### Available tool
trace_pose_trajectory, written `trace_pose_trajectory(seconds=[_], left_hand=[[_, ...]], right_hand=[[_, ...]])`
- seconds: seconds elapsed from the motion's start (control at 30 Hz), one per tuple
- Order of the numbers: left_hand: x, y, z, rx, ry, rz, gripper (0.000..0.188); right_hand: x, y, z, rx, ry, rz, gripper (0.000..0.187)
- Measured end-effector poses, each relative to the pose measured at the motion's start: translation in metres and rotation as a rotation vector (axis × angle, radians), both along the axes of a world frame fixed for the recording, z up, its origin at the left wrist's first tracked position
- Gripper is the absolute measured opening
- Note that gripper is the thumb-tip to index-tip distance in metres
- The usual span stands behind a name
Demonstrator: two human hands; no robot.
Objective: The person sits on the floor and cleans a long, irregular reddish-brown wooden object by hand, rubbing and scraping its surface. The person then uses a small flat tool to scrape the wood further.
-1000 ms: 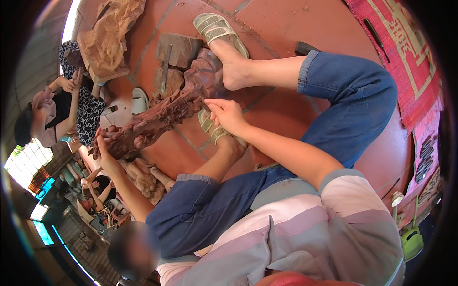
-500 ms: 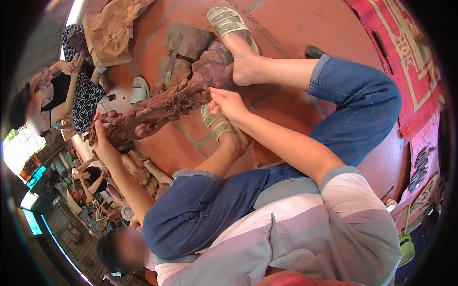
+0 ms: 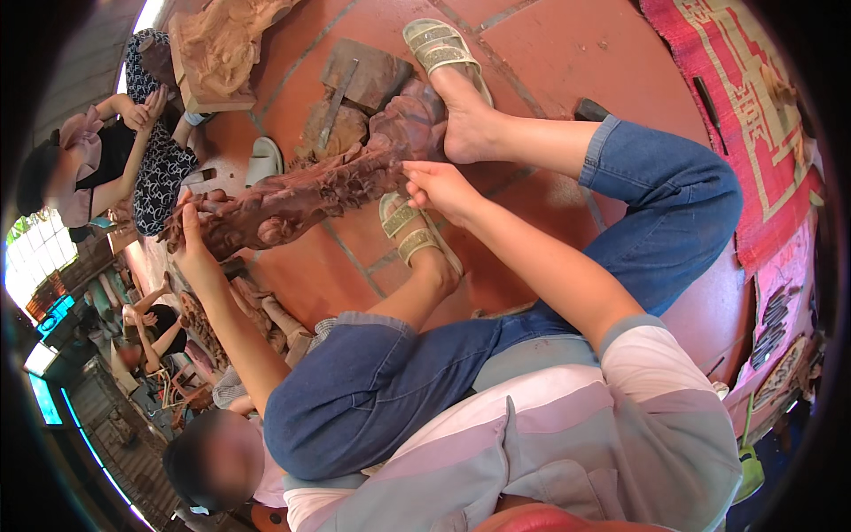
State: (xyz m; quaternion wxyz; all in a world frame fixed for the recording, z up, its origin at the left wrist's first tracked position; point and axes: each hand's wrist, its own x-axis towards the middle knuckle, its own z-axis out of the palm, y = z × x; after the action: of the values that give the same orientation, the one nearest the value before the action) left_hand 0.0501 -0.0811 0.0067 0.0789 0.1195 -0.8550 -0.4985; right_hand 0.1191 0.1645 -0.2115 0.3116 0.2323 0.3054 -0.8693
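Slanting across the red tiled floor [image 3: 567,53], a long reddish-brown carving [image 3: 306,206] is held between the two hands and the feet, its surface cut into flowers, twigs and round fruit-like knobs. Its narrower end is grasped by the left hand [image 3: 197,255], with one finger stretched up along the wood and the others partly hidden. By the right hand [image 3: 443,191], the carving is met near its middle-right part: the fingers are curled and their tips are brought to its edge, but whether they are closed on the wood or on something small cannot be told. The bulky, rounded end is set just beside the right foot [image 3: 465,133], whose heel is lifted off a pale strapped sandal [image 3: 439,40]. The left foot is kept in a matching sandal [image 3: 412,232], below the carving.

Beyond the carving, two rough wood blocks [image 3: 368,73] are placed side by side, and a long flat tool [image 3: 337,106] is laid over them. A loose grey-green slipper [image 3: 264,161] is seen nearby. Farther off, a lighter brown carving [image 3: 217,49] is stood on the floor.

At the right, a red patterned mat [image 3: 749,191] is spread, with a slim dark tool [image 3: 709,102] resting on it; below, dark tools [image 3: 773,324] are lined up on a pink cloth [image 3: 745,390]. At the left, a person in patterned trousers [image 3: 164,191] is seated with hands raised together.
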Motion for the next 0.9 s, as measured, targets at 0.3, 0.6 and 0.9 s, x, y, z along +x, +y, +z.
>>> trace_pose_trajectory(seconds=[0.3,0.6,0.9], left_hand=[[0.000,-0.002,-0.002,-0.003,0.018,0.011,0.032],[-0.001,-0.008,-0.005,-0.017,0.037,0.010,0.030],[-0.002,-0.007,-0.004,-0.044,0.088,0.008,0.027]], right_hand=[[-0.001,0.001,0.005,0.300,0.168,0.117,0.034],[0.007,0.004,-0.007,0.278,0.148,0.097,0.033],[0.012,-0.006,-0.008,0.768,0.524,0.047,0.028]])
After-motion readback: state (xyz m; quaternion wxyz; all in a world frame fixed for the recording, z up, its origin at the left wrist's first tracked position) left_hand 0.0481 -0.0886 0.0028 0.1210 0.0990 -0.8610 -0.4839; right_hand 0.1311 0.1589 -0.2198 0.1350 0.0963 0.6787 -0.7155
